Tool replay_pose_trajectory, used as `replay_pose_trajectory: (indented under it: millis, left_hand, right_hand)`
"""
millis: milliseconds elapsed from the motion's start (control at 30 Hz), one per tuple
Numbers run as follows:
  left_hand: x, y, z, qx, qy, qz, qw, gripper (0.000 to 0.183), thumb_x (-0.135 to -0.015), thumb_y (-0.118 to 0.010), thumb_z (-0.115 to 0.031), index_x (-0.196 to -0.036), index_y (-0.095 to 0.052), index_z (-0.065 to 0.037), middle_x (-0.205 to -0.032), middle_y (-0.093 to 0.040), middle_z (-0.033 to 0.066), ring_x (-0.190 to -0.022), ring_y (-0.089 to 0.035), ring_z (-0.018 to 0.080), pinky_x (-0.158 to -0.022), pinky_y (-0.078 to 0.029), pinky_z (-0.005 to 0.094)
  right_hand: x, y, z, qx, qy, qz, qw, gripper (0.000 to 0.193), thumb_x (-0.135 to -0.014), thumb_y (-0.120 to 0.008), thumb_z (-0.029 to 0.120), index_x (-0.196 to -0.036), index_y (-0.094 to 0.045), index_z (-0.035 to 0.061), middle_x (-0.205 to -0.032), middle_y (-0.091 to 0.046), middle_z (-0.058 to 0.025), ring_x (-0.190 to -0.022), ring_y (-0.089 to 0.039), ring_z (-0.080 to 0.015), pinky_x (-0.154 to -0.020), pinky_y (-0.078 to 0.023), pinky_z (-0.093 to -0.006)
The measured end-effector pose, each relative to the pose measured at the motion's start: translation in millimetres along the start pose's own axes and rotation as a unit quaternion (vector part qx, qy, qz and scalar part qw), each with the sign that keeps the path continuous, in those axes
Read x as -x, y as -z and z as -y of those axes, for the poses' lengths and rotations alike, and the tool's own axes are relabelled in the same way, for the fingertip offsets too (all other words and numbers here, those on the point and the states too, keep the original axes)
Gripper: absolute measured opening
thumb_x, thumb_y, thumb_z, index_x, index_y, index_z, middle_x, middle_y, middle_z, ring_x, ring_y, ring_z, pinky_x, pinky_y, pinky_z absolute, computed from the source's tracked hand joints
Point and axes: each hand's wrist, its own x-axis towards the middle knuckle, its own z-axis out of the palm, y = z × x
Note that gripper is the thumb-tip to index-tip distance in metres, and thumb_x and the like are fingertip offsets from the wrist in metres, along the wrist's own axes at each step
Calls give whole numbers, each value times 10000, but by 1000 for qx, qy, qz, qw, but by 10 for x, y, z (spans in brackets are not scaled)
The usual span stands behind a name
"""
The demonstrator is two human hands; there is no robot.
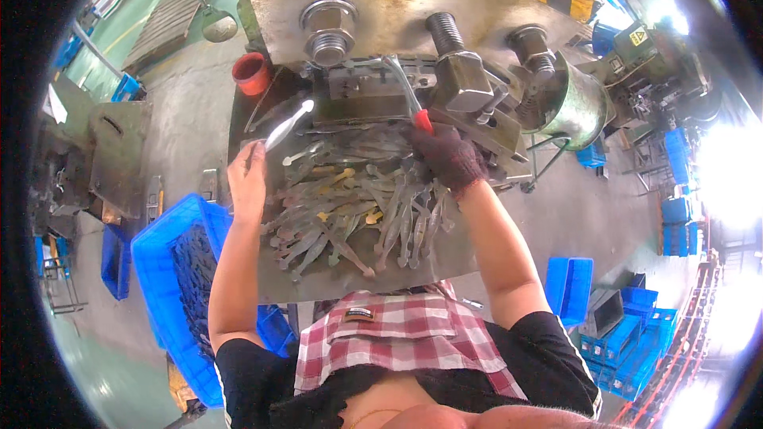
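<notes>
Bare, my left hand [249, 179] pinches the near end of a flat metal blank [288, 127], a slim shape with a narrowed neck and small head, tilted up toward the press. My gloved right hand [447, 155] is wrapped round the red handle of a tool [406, 89] with a long metal shaft. The tool's far end reaches the metal die block [362, 95] under the press; what the tip touches is too small to tell. Between my hands a loose pile of similar metal blanks [350, 210] covers the worktable [318, 286].
Big bolts [328, 32] stick out of the press ram [381, 0] above the die. A red cup [252, 74] stands at the table's far left. Left of me, a blue crate [171, 222] holds dark metal parts. More blue crates [628, 349] stand at the right.
</notes>
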Motion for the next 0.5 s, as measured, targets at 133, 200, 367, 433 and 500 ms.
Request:
replay_pose_trajectory:
  millis: [133, 200, 367, 433, 500]
  left_hand:
    - [157, -106, -34, 290, 188, 88, 934, 246, -943, -553, -211, -1077, -621, -16, -672, -530, -18, -573, -466, 72, -527, -353, 224]
    - [194, -197, -19, 345, 232, 119, 901, 232, -944, -549, -205, -1074, -616, -24, -687, -559, -6, -587, -495, 81, -544, -379, 233]
    - [222, -326, -58, 300, 241, 167, 908, 217, -946, -543, -189, -1071, -611, -25, -737, -580, 14, -642, -531, 106, -582, -413, 249]
    - [234, -321, -139, 288, 243, 174, 910, 213, -942, -548, -184, -1059, -616, -20, -749, -575, 20, -676, -549, 127, -604, -423, 255]
    - [220, -300, -243, 23, -73, 157, 985, 201, -923, -560, -133, -1065, -641, -14, -791, -590, 23, -717, -564, 169, -656, -440, 259]
  right_hand:
    - [-70, -131, -433, -52, 5, 44, 998, 521, -807, -611, 522, -1081, -662, 81, -813, -661, -104, -746, -631, -209, -732, -480, -338]
    - [120, -167, -652, -102, -43, 104, 988, 493, -799, -645, 491, -1060, -667, 74, -793, -652, -81, -727, -610, -170, -701, -478, -309]
    - [593, -227, -872, -249, 29, 235, 939, 375, -847, -664, 337, -1031, -647, 11, -829, -632, -42, -647, -593, -127, -591, -468, -255]
    - [722, -209, -734, -285, 11, 268, 920, 377, -863, -653, 327, -1058, -631, 5, -827, -632, -45, -636, -606, -127, -575, -480, -251]
    - [760, -199, -676, -319, -6, 299, 900, 379, -879, -643, 316, -1086, -615, 0, -826, -631, -48, -625, -618, -127, -560, -492, -248]
